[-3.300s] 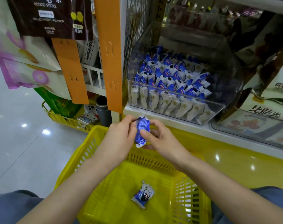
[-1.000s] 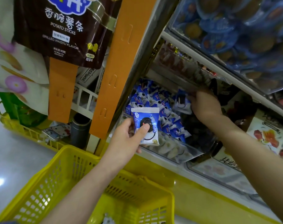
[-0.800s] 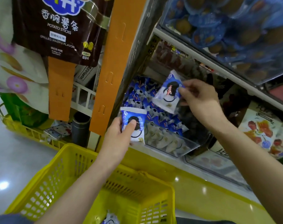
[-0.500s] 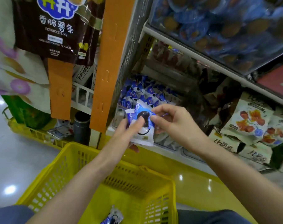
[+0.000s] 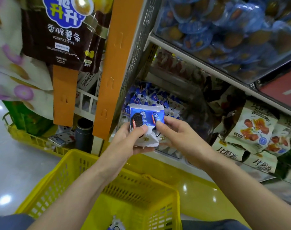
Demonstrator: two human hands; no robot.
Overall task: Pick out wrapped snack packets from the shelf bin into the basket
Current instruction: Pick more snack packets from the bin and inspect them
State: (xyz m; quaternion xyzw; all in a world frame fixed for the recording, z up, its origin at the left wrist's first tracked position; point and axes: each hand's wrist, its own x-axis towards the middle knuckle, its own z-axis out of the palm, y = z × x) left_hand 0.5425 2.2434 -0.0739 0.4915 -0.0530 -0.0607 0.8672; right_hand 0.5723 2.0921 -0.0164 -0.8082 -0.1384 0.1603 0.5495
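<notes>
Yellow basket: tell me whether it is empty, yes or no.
No, a blue-and-white wrapped packet lies on the floor of the yellow basket, at the bottom edge of the head view.

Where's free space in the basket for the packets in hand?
Most of the basket floor is bare, between its far wall and the lone packet at the near end. Crowded: the shelf bin, heaped with packets behind the left hand and right hand.
</notes>
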